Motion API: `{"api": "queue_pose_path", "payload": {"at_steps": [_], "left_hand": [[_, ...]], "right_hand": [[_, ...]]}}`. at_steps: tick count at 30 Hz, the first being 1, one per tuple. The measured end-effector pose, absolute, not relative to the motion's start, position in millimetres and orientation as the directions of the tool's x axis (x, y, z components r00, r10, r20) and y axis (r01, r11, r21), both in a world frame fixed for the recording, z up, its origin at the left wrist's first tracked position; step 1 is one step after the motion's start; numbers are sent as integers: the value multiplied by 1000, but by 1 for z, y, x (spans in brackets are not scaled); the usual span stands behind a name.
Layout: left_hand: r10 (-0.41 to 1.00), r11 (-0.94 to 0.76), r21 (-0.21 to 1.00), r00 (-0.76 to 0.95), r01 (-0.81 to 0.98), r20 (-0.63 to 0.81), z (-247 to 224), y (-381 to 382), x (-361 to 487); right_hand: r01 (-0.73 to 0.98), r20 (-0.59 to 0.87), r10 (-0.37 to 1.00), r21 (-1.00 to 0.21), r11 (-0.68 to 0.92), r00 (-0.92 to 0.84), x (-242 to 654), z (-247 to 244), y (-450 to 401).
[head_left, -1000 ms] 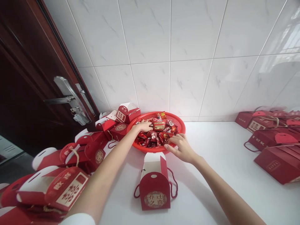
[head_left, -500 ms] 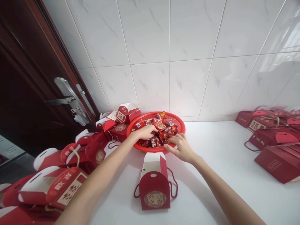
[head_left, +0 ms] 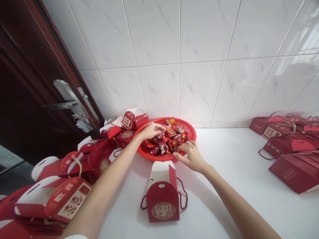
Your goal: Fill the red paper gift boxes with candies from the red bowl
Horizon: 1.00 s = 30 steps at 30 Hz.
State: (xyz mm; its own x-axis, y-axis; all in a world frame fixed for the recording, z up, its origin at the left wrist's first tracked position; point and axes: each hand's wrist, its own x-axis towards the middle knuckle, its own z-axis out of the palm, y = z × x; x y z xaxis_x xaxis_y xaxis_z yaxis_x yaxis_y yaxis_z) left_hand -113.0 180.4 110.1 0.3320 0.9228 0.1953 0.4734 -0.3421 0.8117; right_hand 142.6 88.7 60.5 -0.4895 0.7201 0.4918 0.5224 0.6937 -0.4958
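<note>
A red plastic basket (head_left: 193,132) full of candies in red wrappers (head_left: 164,147) stands against the tiled wall. Over its left part is my left hand (head_left: 151,130), fingers stretched loosely above the candies, with nothing visible in them. My right hand (head_left: 190,154) is at the basket's near right rim, fingers bent over the candies and thumb apart; I see nothing held. In front of the basket stands an opened red gift box (head_left: 163,202) with a white inside and dark red cord handles. Its inside shows only in part.
Several opened red gift boxes (head_left: 67,199) crowd the left side of the white table (head_left: 211,199). More red boxes (head_left: 296,172), mostly folded shut, stand at the right. A dark wooden door (head_left: 30,83) with a metal handle is at the left, beside the tiled wall (head_left: 199,86).
My left hand has lifted out of the candies and moved slightly up and left, uncovering wrappers beneath it. My right hand stays nearly in place. The view has shifted slightly.
</note>
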Motion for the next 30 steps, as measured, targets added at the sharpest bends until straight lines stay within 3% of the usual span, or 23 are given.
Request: {"api": "queue_pose_path", "payload": {"at_steps": [12, 17, 24, 30], "left_hand": [[931, -355, 905, 2, 236, 365, 118, 194, -91], [955, -240, 938, -112, 252, 274, 114, 204, -85], [979, -154, 911, -68, 384, 194, 108, 197, -82], [996, -30, 944, -66, 329, 55, 106, 195, -88]], "right_hand": [[556, 484, 719, -458, 694, -499, 142, 61, 88], [537, 489, 715, -473, 699, -499, 143, 62, 88], [546, 501, 710, -456, 703, -495, 142, 61, 87], [548, 507, 705, -448, 707, -496, 142, 60, 87]]}}
